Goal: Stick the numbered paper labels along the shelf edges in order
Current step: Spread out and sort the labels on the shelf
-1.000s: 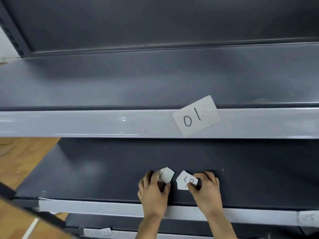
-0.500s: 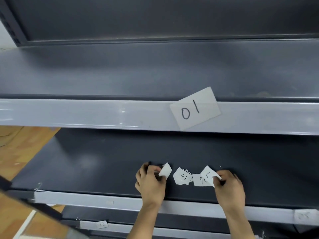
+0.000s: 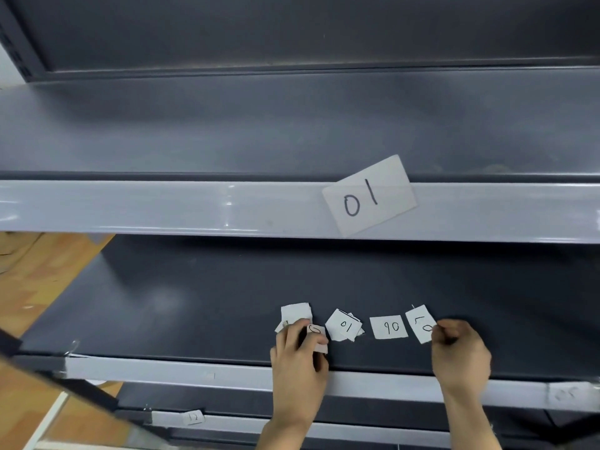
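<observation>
Small white paper labels lie in a row on the dark middle shelf [image 3: 194, 303]. My left hand [image 3: 300, 358] pinches one label [image 3: 317, 336] beside a blank-looking slip [image 3: 296, 313]. A small stack with "10" on top [image 3: 344, 326] lies to the right of it, then a single label reading "90" upside down [image 3: 389, 327]. My right hand [image 3: 461, 355] pinches the corner of the rightmost label [image 3: 421, 323]. A larger label marked "01" [image 3: 368, 195] is stuck tilted on the upper shelf's light grey edge [image 3: 162, 206].
The middle shelf's front edge [image 3: 194, 371] carries a faint label at far right [image 3: 566, 395]. A lower shelf edge bears a small label [image 3: 194, 418]. Wooden floor [image 3: 32, 287] shows at the left. A metal clip [image 3: 73, 347] sits at the shelf's left corner.
The labels went from a bunch between my hands to a spread row. My right hand moved right, drawing labels out; my left hand shifted slightly down with one label.
</observation>
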